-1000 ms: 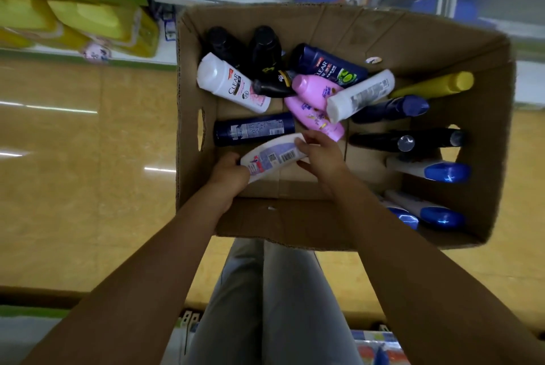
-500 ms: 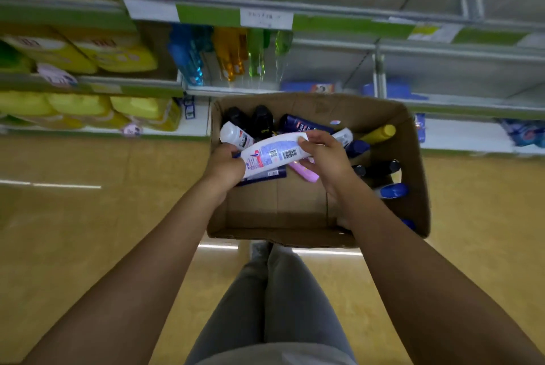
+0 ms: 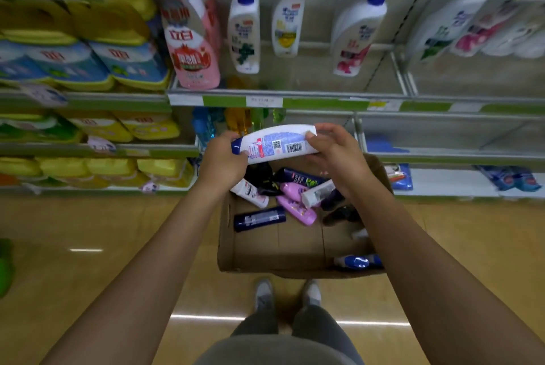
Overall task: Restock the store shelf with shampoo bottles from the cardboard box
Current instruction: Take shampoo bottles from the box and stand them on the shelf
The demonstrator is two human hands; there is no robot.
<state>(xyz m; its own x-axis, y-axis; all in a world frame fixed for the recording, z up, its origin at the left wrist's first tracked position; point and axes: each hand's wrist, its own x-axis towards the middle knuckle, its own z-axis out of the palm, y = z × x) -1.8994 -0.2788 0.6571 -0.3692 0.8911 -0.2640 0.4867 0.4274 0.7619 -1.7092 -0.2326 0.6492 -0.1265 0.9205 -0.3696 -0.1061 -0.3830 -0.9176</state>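
Carry-to-shelf step: left hand (image 3: pixel 222 162) and right hand (image 3: pixel 333 152) both grip white blue-capped shampoo bottle (image 3: pixel 275 143), sideways above brown cardboard box (image 3: pixel 250 252). Next: upright it, set on metal shelf (image 3: pixel 324 81).

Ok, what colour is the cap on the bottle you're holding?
Dark blue, on a white bottle; the cap shows at its left end in the head view.

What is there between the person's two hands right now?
In the head view, a white shampoo bottle lies sideways between them: the left hand grips its blue-capped end, the right hand its other end, above the cardboard box.
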